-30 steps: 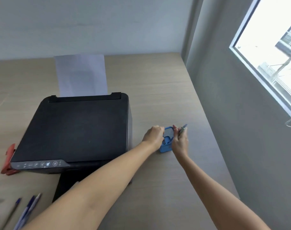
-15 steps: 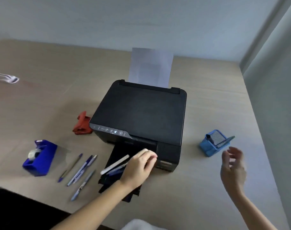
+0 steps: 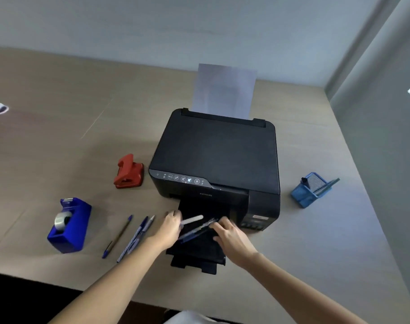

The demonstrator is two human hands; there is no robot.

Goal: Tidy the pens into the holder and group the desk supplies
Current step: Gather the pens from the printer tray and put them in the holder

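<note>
At centre frame, both hands meet over the printer's output tray [image 3: 197, 253]: the left hand [image 3: 170, 229] curls around a white pen [image 3: 192, 219], the right hand [image 3: 232, 238] pinches dark pens [image 3: 199, 230]. The blue mesh holder [image 3: 310, 190] stands on the desk [image 3: 59, 141] at right, well apart, and three more pens [image 3: 129, 237] lie lower left beside the tape dispenser [image 3: 69, 225].

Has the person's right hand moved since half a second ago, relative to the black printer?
Yes. The right hand has moved left, from the bare desk beside the black printer onto its output tray.

One head-worn camera looks forward and down from the desk's [image 3: 59, 141] near edge; wide-angle, close above the printer [image 3: 218, 155]; back wall [image 3: 199, 26] ahead; no second view.
</note>
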